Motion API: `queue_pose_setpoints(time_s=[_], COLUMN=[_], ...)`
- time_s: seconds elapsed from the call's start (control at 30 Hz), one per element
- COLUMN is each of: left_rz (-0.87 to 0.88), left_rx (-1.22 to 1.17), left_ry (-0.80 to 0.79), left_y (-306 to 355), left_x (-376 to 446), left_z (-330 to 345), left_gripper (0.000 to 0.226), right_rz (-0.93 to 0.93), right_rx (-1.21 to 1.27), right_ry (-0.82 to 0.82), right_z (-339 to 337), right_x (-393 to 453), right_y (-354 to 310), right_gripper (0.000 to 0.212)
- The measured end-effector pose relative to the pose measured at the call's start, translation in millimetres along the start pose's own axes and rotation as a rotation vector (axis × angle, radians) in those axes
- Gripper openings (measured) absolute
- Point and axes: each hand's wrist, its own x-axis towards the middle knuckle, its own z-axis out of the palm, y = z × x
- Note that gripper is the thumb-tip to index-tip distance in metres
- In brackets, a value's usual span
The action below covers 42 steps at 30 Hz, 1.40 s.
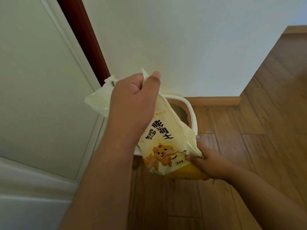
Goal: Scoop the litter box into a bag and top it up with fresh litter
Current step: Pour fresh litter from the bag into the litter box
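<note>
The right hand [206, 161] pinches the bottom corner of the litter bag [163, 138]; further off, the left hand [132, 100] has a closed grip on its crumpled top. The bag hangs tilted over the near edge of the litter box [191, 110] on the floor. If the top slips, litter could spill.

The litter bag [166, 130] is pale yellow, with big black letters, orange striped tiger cubs drawn on it, and a darker yellow bottom. The litter box [191, 112] is white with a pinkish inside, and the litter [180, 113] in it is a dull grey-brown. The floor [249, 146] is brown wood planks with dark lines between them, the wall [182, 39] is plain white, and the door frame [83, 35] has a dark red strip.
</note>
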Motion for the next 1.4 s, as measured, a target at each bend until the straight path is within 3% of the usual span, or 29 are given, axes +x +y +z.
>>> queue_pose_setpoints(time_s=[0.2, 0.47, 0.57, 0.63, 0.77, 0.9, 1.13, 1.4], left_rz=[0.016, 0.014, -0.058, -0.123, -0.190, -0.306, -0.364, -0.440], left_rx=[0.034, 0.063, 0.019, 0.002, -0.007, -0.085, -0.027, -0.009], left_ry=[-0.019, -0.084, -0.088, -0.063, -0.032, -0.041, -0.137, -0.138], left_y=[-3.1, -21.5, -42.1, -57.4, -82.8, -101.2, -128.3, -152.0], left_x=[11.7, 58.9, 72.3, 75.4, 75.2, 79.0, 85.3, 89.1], left_z=[10.6, 34.1, 31.7, 26.9, 28.4, 39.3, 48.3, 50.2], left_gripper=[0.054, 0.047, 0.060, 0.065, 0.048, 0.046, 0.056, 0.047], right_rz=[0.089, 0.200, 0.205, 0.198, 0.188, 0.180, 0.187, 0.189], right_rx=[-0.112, -0.166, -0.158, -0.161, -0.130, -0.121, -0.198, -0.305], right_ry=[0.189, 0.305, 0.339, 0.349, 0.373, 0.385, 0.379, 0.414], right_z=[-8.2, -47.3, -58.1, -63.2, -69.8, -75.3, -84.2, -89.6], right_x=[-11.4, -20.5, -20.8, -18.8, -15.0, -12.7, -9.8, -9.0], right_y=[-18.0, -30.7, -34.2, -34.5, -34.1, -34.2, -27.3, -27.1], right_gripper=[0.042, 0.032, 0.024, 0.022, 0.020, 0.017, 0.023, 0.028])
